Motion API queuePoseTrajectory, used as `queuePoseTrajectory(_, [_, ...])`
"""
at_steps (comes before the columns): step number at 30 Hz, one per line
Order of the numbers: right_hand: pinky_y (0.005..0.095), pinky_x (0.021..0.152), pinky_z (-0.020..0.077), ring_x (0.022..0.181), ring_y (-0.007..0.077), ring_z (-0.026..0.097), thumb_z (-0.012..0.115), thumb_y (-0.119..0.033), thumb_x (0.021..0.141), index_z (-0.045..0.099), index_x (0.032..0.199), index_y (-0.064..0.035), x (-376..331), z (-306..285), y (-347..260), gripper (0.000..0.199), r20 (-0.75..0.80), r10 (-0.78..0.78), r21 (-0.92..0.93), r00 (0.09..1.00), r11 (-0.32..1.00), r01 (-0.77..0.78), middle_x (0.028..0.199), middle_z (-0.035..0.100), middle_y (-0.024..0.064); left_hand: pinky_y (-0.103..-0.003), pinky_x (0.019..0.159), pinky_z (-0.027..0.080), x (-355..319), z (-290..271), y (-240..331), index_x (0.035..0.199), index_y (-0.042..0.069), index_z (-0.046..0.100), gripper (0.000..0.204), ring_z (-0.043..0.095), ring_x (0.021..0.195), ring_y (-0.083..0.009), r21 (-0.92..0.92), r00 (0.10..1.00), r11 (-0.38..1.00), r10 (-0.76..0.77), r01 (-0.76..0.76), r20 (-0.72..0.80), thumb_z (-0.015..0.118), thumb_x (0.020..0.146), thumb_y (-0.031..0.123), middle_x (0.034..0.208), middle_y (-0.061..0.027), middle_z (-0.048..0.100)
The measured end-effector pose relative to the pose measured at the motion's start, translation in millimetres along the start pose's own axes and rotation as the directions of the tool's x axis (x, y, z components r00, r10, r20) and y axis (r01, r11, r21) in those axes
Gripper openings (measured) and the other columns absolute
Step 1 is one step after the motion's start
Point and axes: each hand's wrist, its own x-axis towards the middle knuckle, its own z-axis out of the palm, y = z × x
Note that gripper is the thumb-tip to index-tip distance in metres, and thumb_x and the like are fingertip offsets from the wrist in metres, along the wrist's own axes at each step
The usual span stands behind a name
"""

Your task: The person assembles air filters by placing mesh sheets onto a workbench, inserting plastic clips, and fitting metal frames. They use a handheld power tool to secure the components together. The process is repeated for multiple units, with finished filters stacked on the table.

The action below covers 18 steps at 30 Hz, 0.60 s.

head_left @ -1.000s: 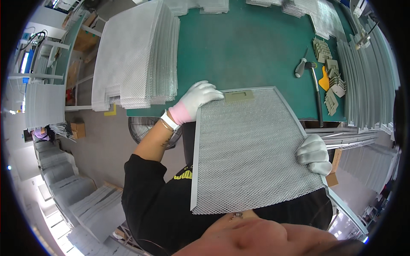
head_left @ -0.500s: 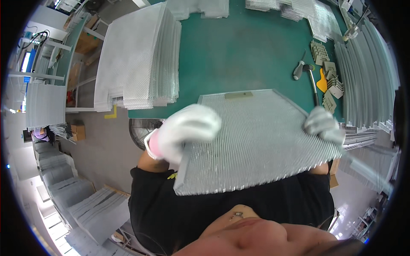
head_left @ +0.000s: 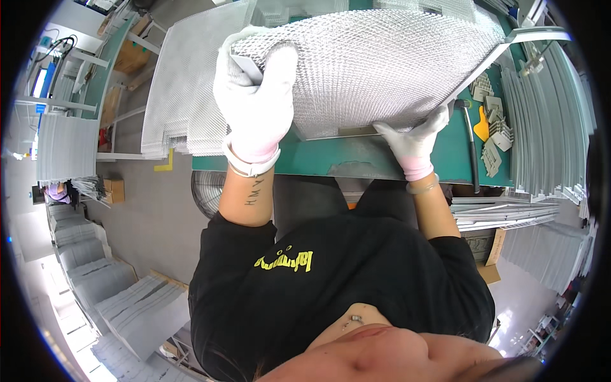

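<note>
A silvery metal mesh panel (head_left: pixel 369 70) is tilted up over the green table, its lower edge near the tabletop. My left hand (head_left: pixel 258 95), in a white glove, is closed round its upper left corner, where a pale metal edge strip shows by the thumb. At the lower right edge, my gloved right hand (head_left: pixel 417 137) holds the panel with thumb and fingers spread along it. A light metal frame strip (head_left: pixel 474 76) runs up the panel's right side and bends outward at the far corner. The panel hides the middle of the table.
Stacked mesh sheets (head_left: pixel 184 95) lie at the left of the green table (head_left: pixel 305 162). On the right are a hammer (head_left: pixel 472 146), a yellow-orange piece (head_left: pixel 481 124), several beige metal plates (head_left: pixel 499 130) and a row of grey panels (head_left: pixel 547 121). A fan (head_left: pixel 207 191) stands below the table edge.
The panel has swung up and away from my chest. My left hand moved far to its upper corner; my right hand moved left along its near edge. The screwdriver is now hidden.
</note>
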Motion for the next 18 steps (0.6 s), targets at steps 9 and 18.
queuePoseTrajectory(9, [0.0269, 0.076, 0.0482, 0.094, 0.0177, 0.061, 0.053, 0.014, 0.082, 0.006, 0.159, -0.0049, 139.2, -84.8, -65.5, 0.092, -0.154, 0.112, 0.503, 0.982, 0.864, -0.02, 0.118, 0.059, 0.0195, -0.027, 0.084, 0.047, -17.1, -36.5, -14.4, 0.118, -0.002, 0.057, 0.025, 0.059, 0.093, -0.0128, 0.02, 0.982, 0.996, 0.08, -0.084, 0.171, 0.061, 0.094, 0.002, 0.108, -0.0081, 0.064])
queuePoseTrajectory(18, [0.0243, 0.065, 0.0535, 0.086, 0.0121, 0.065, 0.075, 0.001, 0.083, 0.037, 0.151, -0.0025, 158.9, -109.4, -49.8, 0.078, 0.165, -0.053, 0.529, 0.985, 0.847, -0.043, 0.105, 0.068, 0.0112, -0.028, 0.086, 0.045, -12.9, -25.1, -10.3, 0.099, -0.001, 0.06, 0.014, 0.058, 0.092, -0.0151, -0.147, 0.991, 0.986, -0.058, 0.075, 0.119, 0.057, 0.086, -0.005, 0.1, -0.0084, 0.062])
